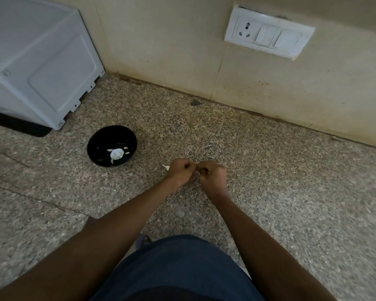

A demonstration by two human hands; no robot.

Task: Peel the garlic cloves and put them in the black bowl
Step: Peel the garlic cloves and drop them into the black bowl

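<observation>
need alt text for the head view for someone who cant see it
Two hands, left hand and right hand, meet with curled fingers over a speckled stone counter, apparently working something small that is hidden between them. A black bowl holding pale garlic pieces sits to their left, near a white appliance.

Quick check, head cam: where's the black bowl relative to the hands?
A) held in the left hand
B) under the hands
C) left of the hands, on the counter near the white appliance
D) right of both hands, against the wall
C: the black bowl sits on the speckled counter left of the left hand and right hand, just in front of the white appliance, with white garlic pieces inside.
</observation>
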